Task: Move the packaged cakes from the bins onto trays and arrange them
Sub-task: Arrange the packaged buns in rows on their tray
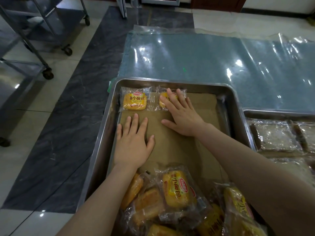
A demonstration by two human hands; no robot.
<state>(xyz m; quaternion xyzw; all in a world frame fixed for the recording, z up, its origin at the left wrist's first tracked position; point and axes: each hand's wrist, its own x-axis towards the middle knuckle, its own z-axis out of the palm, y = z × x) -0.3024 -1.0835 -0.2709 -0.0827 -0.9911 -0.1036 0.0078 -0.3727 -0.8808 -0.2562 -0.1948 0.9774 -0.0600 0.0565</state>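
**Two cakes laid, a heap left to sort**

Head view: in the steel tray, one packaged cake lies in the upper-left corner. A second cake lies just beside it, under the flat fingers of the right hand. The left hand rests flat on the paper liner, holding nothing. A pile of cakes waits at the frame's bottom. Labels read "小面包"; the red brand oval is illegible.

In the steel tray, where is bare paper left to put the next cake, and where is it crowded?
Bare paper runs along the far row, from the second cake under the right hand to the right wall of the tray. The middle band, between the left hand and the pile of cakes, is free too. The near edge is crowded.
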